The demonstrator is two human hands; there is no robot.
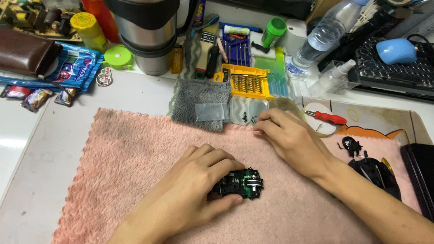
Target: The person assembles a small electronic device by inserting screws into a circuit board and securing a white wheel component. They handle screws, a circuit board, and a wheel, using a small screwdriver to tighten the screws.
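Fingers of left hand (199, 180) curled around opened mouse base (242, 183), circuit board exposed, resting mid pink towel (135, 153). Right hand (291, 140) fingertips bent down on towel's far edge, just beside clear parts tray (246, 110); whether anything is pinched: cannot tell

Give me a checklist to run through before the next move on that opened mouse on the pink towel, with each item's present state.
1. Opened black computer mouse base with its green circuit board steadied: ok, the left hand grips it on the pink fluffy towel.
2. Right hand free: cannot tell, its fingertips press the towel's far edge and may pinch something small.
3. Small dark screws kept together: ok, they sit in the clear plastic tray.
4. Red-handled screwdriver within reach: ok, it lies on a round white disc just beyond the right hand.
5. Black mouse top shell out of the way: ok, it lies to the right, partly behind the right forearm.
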